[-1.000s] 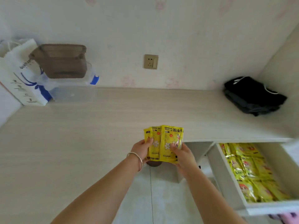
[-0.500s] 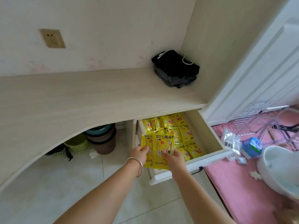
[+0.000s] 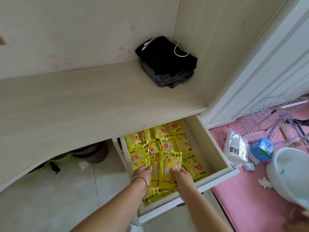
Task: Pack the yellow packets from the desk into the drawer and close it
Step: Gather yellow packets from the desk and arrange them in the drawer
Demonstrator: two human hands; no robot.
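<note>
Packets (image 3: 168,143) lie in the drawer (image 3: 215,178) under the desk (image 3: 83,101).

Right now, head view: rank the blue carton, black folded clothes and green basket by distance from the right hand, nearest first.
From the right hand:
1. Blue carton, to its right on the pink mat.
2. Green basket, to its left under the desk.
3. Black folded clothes, at the desk's back corner.
</note>
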